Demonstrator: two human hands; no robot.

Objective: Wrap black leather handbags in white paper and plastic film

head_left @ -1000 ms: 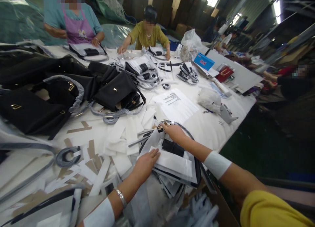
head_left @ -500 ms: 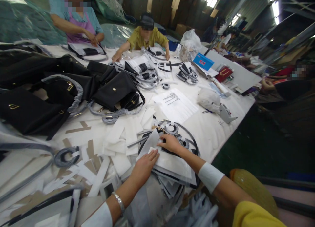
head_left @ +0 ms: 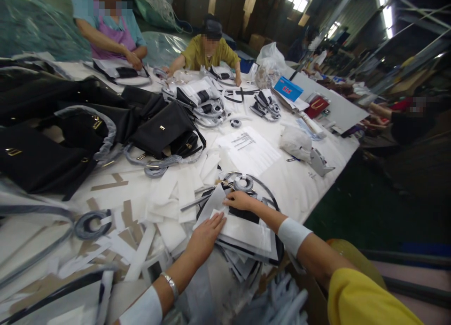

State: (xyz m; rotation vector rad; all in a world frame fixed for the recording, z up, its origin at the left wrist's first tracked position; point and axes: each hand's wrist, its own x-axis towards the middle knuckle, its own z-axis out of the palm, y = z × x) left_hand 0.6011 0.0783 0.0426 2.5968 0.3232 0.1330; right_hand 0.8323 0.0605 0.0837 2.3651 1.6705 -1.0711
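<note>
My left hand (head_left: 205, 236) lies flat, fingers together, on the near-left edge of a stack of flat black pieces wrapped in white paper (head_left: 246, 233) at the table's near edge. My right hand (head_left: 239, 200) rests on the far side of the same stack, fingertips pinching the edge of a white wrap sheet (head_left: 214, 200). Just beyond it lies a wrapped grey handle loop (head_left: 243, 183). White paper strips (head_left: 183, 193) are scattered to the left.
Black handbags (head_left: 162, 127) are piled at the left and centre of the white table (head_left: 299, 184). A printed sheet (head_left: 250, 149) lies in the middle. Two people work at the far side, others at the right. A blue box (head_left: 288, 88) and a tape dispenser (head_left: 319, 163) sit further right.
My right hand drew back from the handle loop toward me and now pinches the wrap sheet on the stack. The left hand stayed put. The far people shifted their arms.
</note>
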